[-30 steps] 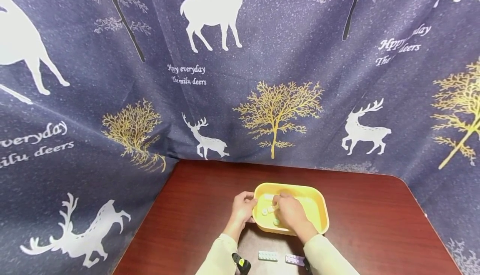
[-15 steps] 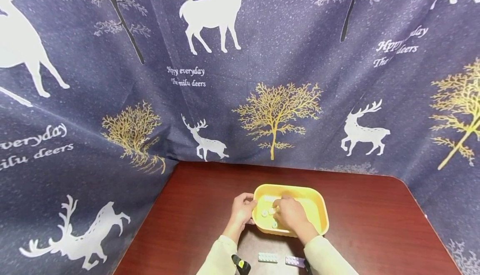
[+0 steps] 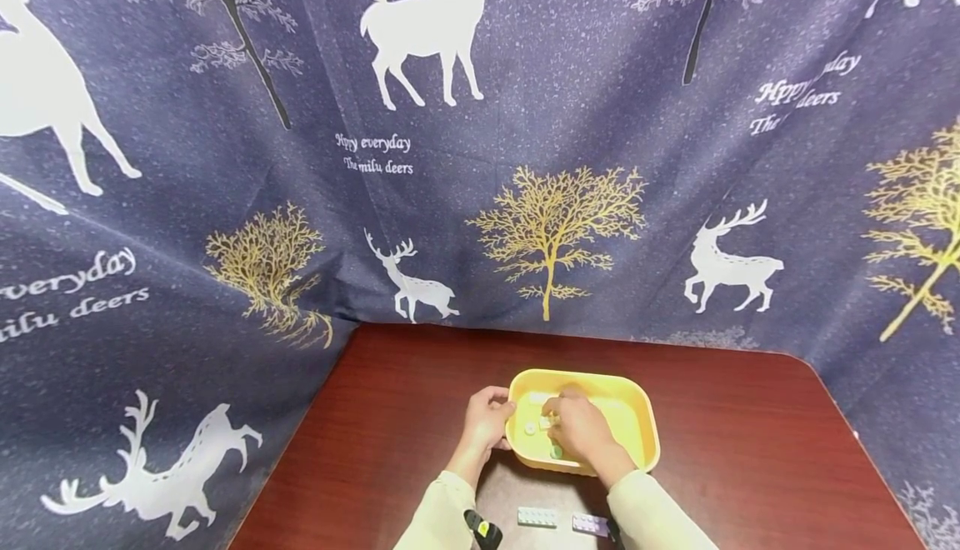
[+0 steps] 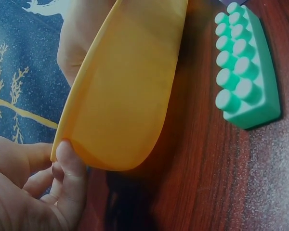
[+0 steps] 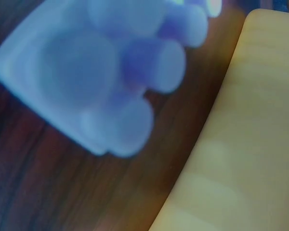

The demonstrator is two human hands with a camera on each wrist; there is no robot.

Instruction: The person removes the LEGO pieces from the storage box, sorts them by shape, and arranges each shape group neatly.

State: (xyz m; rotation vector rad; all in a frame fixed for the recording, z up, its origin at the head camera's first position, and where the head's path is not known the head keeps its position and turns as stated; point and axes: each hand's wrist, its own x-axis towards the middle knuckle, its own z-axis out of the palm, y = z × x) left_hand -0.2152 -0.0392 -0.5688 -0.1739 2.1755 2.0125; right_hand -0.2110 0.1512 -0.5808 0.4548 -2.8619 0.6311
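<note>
A yellow plastic bin sits on the table. At its left end my left hand pinches the rim, the thumb against the outer wall in the left wrist view. My right hand reaches down inside the bin with bent fingers. A small pale block lies right at those fingertips; I cannot tell whether they grip it. Left of it is a small round whitish piece, and nearer me a green piece. The right wrist view shows only the bin's outer wall, hiding the hand.
In front of the bin lie a mint-green building brick and a purple building brick, the latter partly under the right wrist strap. The reddish-brown table meets a dark blue deer-print curtain behind and left.
My right fingers have shifted slightly among the pieces in the bin. The green piece has moved a little toward me. My left hand stays at the rim.
</note>
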